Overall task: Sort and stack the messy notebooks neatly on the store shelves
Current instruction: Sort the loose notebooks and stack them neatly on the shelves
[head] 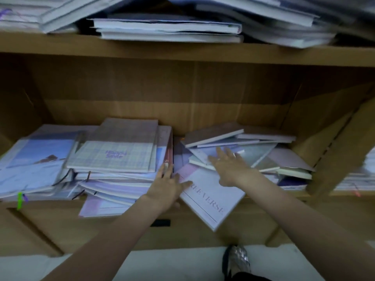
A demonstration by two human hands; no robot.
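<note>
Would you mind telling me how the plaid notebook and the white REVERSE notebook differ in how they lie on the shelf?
The plaid notebook lies on top of the left stack, roughly square to the shelf; the REVERSE notebook lies skewed, one corner hanging over the shelf edge. The plaid notebook is untouched; the left hand rests on the REVERSE notebook's edge. Both lie flat, covers up.

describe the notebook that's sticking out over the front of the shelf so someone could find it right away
Look at the lower wooden shelf, between the person's two outstretched hands. A white notebook lies tilted there, its corner overhanging the front edge. It alone bears large grey capitals running along its cover.
</note>
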